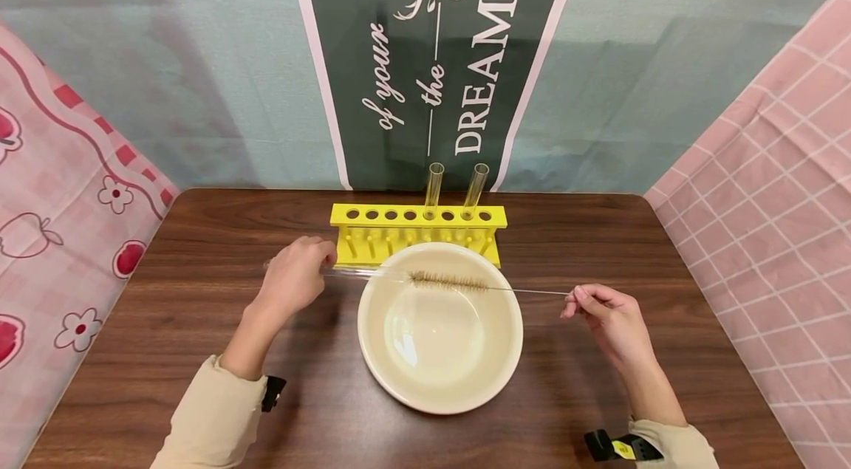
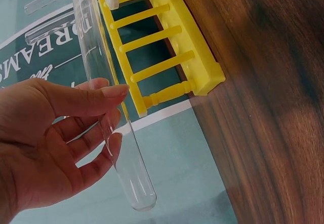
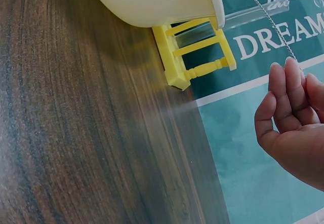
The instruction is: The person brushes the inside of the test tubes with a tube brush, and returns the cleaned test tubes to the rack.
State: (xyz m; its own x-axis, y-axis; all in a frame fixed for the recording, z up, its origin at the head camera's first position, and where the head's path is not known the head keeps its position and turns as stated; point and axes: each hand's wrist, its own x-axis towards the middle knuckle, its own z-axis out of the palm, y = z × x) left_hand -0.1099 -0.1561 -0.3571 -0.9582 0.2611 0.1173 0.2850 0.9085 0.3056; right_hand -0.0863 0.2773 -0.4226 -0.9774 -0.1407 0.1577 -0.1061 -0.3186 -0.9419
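Note:
My left hand (image 1: pixel 295 273) grips a clear glass test tube (image 2: pixel 134 168) between thumb and fingers. The tube lies nearly level, its rounded end past the hand and its mouth over the cream basin (image 1: pixel 440 404). Between thumb and fingertips, my right hand (image 1: pixel 614 325) pinches the twisted wire handle (image 3: pixel 276 29) of a test tube brush (image 1: pixel 452 281). Tan bristles stretch over the basin, their tip right at the tube's mouth. Tube and brush line up end to end above the basin's far half.
Just behind the basin stands a yellow test tube rack (image 1: pixel 342 216). Two test tubes stand in it, one upright (image 1: pixel 434 188) and one leaning (image 1: pixel 476 188). All this is on a dark wooden table (image 1: pixel 219 233), with cloth hangings behind and at both sides.

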